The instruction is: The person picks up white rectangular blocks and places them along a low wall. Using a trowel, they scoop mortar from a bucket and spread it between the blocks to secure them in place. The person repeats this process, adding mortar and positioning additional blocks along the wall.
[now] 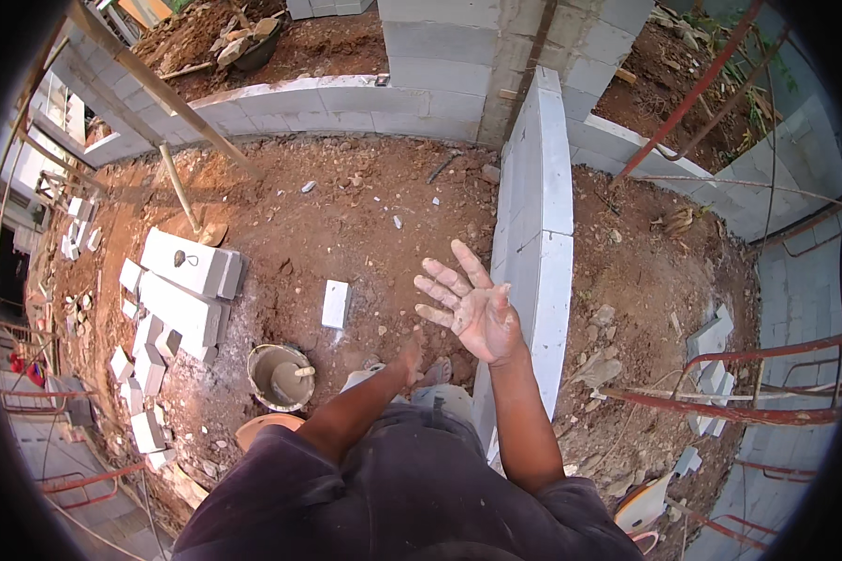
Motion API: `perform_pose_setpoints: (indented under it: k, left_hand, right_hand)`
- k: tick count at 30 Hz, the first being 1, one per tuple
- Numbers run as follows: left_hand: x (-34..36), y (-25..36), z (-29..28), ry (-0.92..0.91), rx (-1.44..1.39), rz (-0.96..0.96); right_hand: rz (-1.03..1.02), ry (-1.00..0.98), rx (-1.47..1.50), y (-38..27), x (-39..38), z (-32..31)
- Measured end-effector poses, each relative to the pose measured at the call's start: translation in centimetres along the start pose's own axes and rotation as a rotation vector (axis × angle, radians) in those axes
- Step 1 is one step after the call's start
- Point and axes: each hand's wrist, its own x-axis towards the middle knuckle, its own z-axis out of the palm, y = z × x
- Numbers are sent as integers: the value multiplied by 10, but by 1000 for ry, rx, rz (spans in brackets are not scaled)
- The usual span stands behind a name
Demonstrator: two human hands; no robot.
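Observation:
My right hand [471,309] is raised beside the low wall of white blocks [544,271], palm turned up and fingers spread, with pale dust on the skin. It holds nothing. My left hand [410,360] hangs low in front of my legs, near my feet; its fingers are too small and unclear to read. To the left of my left arm stands a bucket [254,376] with grey mortar [276,372] in it. A light-coloured handle [305,371] sticks out of the mortar. On the soil ahead lies a single white block [336,305].
Stacked white blocks [182,309] lie to the left, with a dark lump [180,258] on top. Behind them a shovel [180,192] stands in the soil. Red metal scaffold frames [739,409] reach in from the right. A low block wall [346,101] runs across the back.

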Motion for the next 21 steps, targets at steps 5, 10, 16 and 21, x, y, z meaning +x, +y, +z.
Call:
perform_pose_setpoints:
  k: [5,10,16,21]
  left_hand:
    - [-116,62,17,-314,-517,436]
    - [-213,50,-79,-117,-40,862]
    - [-219,-192,-434,912,-2,676]
    - [-316,-486,-561,1431,-155,127]
  right_hand:
    - [518,239,1,110,-36,-103]
    - [1065,879,-1334,164,-174,-218]
    - [1287,1033,-1220,181,-282,-161]
    - [1375,429,-1417,230,-276,-160]
